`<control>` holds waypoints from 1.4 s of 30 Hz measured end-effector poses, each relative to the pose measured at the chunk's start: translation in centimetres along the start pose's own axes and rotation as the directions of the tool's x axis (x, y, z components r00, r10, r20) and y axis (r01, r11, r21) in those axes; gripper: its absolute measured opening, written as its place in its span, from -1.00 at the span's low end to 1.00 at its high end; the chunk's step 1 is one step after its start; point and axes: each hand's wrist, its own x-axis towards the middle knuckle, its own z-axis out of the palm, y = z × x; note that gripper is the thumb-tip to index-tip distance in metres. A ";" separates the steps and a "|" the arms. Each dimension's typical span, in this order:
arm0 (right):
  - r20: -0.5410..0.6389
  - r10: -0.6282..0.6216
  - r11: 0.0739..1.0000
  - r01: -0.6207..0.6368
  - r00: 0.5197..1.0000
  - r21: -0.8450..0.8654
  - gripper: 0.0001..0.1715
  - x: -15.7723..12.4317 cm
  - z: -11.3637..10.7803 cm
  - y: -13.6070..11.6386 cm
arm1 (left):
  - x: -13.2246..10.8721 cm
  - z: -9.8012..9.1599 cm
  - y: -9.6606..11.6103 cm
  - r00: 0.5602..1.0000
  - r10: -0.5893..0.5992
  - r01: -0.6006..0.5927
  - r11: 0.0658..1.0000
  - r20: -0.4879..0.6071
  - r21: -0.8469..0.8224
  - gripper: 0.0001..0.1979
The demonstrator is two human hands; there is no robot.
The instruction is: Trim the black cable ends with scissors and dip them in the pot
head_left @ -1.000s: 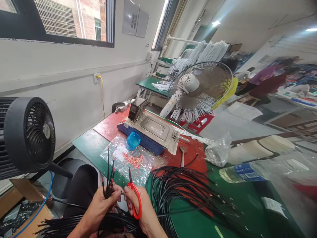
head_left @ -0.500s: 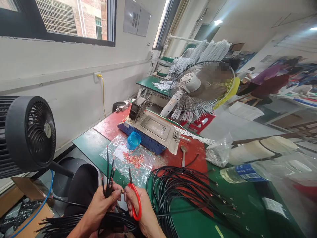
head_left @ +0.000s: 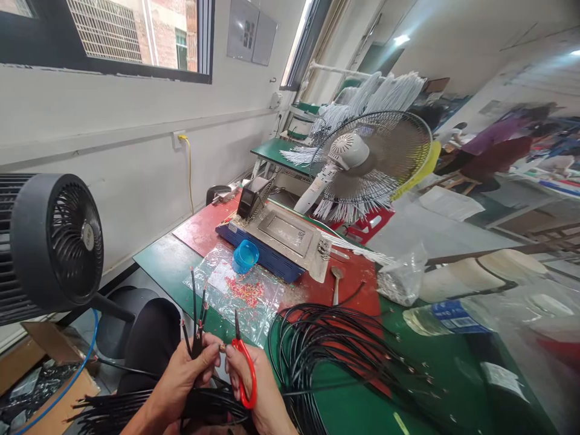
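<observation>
Several black cables (head_left: 198,344) with stripped, reddish ends stand up out of my left hand (head_left: 193,368), which is closed around them. Its thumb and fingertips also pinch near a short copper-coloured cable end (head_left: 222,348) between the two hands. My right hand (head_left: 265,380) has a pair of red-handled scissors (head_left: 252,368) hooked in it, dark blades pointing up and away. The right thumb and fingertips meet at that same cable end. Below both hands, a bundle of black cables (head_left: 113,409) lies across the lap. A large pile of black cables (head_left: 317,338) spreads on the table to the right.
A clear plastic bag (head_left: 203,272) bears red scraps (head_left: 244,293) and a blue cup (head_left: 245,257). Behind sits a blue-sided machine (head_left: 281,241), with a spoon (head_left: 336,284) beside it. A black fan (head_left: 54,241) stands left, a large fan (head_left: 371,157) behind. A bottle (head_left: 448,317) lies right.
Both hands, with the cables and scissors, have shifted very slightly left. Their grip looks the same.
</observation>
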 end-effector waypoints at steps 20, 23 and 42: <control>0.002 -0.047 0.998 0.047 0.999 -0.032 -0.40 0.2 -0.3 -0.2 | 0.0 0.5 0.7 1.000 0.027 -0.027 0.998 0.003 0.051 -0.70; 0.010 -0.027 1.000 0.027 1.000 -0.010 -0.42 0.1 -0.3 -0.2 | -0.1 0.5 0.8 1.000 0.024 -0.024 0.999 -0.005 0.032 -0.70; -0.099 -0.133 0.989 0.139 0.986 0.055 -0.52 -0.3 0.1 -1.0 | 0.1 0.4 0.0 0.997 -0.058 0.052 0.989 -0.047 -0.136 -0.71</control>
